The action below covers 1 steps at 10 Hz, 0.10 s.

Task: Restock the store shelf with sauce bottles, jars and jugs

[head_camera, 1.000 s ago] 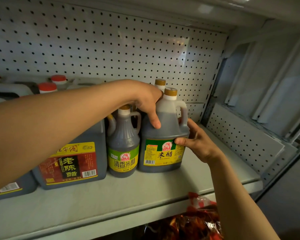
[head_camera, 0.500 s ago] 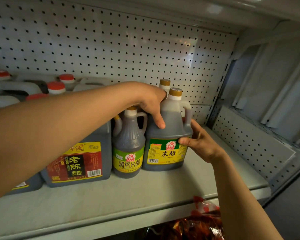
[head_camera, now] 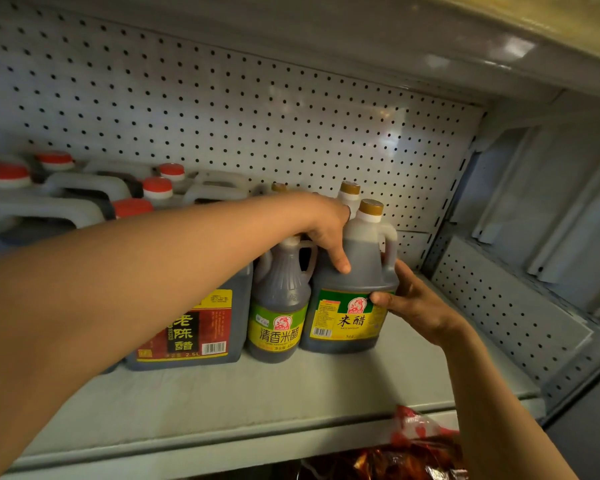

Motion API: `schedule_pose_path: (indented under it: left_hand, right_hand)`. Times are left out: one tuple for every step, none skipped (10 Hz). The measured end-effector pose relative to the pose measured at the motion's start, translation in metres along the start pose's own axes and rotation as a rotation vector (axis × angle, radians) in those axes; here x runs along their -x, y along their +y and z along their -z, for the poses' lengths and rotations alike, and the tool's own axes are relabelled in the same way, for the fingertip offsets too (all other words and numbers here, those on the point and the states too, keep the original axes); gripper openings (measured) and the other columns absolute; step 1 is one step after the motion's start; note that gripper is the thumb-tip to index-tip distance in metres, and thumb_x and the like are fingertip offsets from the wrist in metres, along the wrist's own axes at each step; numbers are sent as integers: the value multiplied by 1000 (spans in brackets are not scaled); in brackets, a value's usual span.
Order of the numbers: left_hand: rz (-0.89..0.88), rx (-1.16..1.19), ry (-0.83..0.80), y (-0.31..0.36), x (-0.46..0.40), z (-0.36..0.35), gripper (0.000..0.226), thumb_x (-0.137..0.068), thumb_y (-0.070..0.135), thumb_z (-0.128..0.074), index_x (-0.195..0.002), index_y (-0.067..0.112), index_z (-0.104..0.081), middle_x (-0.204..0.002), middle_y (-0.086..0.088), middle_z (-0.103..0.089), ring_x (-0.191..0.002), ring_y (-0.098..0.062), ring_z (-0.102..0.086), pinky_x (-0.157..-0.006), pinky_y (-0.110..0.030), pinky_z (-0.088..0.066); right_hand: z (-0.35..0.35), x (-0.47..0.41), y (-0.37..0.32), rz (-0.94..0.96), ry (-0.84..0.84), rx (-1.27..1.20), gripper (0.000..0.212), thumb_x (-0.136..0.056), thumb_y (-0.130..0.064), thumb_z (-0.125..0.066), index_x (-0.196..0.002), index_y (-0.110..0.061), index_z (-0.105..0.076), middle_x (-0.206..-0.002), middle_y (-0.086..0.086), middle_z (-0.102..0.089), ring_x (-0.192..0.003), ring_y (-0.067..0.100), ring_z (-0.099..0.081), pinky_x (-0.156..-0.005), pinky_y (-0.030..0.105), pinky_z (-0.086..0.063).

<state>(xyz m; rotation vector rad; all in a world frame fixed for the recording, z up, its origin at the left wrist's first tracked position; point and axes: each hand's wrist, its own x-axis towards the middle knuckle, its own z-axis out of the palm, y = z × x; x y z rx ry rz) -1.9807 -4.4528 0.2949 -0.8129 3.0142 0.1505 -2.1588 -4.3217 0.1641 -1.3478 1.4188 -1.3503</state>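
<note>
Head view, jug: dark rice-vinegar jug with gold cap and yellow-green label (head_camera: pixel 350 289) stands upright on the grey metal shelf (head_camera: pixel 222 403), touching the smaller green-labelled vinegar bottle (head_camera: pixel 279 306) on its left
Left hand: left hand (head_camera: pixel 326 233) curls over the jug's shoulder from above, thumb down its front
Right hand: right hand (head_camera: pixel 413 303) grips the jug's right side at the label, thumb in front
Key relation: jug lies between both hands, long axis vertical; free shelf lies to its right, so the right hand looks the nearer guide
Neighbours: large red-labelled dark jug (head_camera: pixel 191 323) further left
</note>
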Motion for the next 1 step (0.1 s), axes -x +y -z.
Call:
schedule_pose_path:
  left_hand:
    - [-1,34,92,2,15,-1,80,-74,53,-79,-133,9,-49,-127,-8,-57,-110,-25,-51,-79,-29,-37]
  right_hand:
    - [-7,11,-9,-30,69,80,65,-81,-7,-70,-135,-34,-48,-120,-2,-70,-114,18,-66,-81,27,-58]
